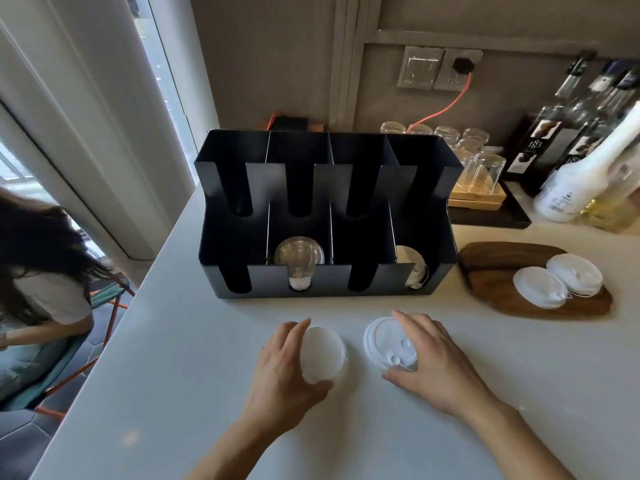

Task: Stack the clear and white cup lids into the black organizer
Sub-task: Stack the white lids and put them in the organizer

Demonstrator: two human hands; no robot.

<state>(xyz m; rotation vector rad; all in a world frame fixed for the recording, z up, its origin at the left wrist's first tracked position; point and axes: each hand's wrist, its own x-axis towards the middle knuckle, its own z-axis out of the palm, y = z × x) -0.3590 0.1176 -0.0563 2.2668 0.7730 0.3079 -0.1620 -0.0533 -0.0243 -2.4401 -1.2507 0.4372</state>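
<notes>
In front of the black organizer (325,278), your left hand (287,372) cups a thin clear lid (322,355) on the counter (173,375), grip spread around its rim. Right of it, your right hand (436,358) pinches a white lid (389,342) edge to edge. Both look light, flexible and slippery; hold them at the rims, gently

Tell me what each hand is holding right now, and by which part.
Left hand grips a clear lid by its rim, thumb near, fingers far. Right hand grips a white lid at its right rim.
</notes>
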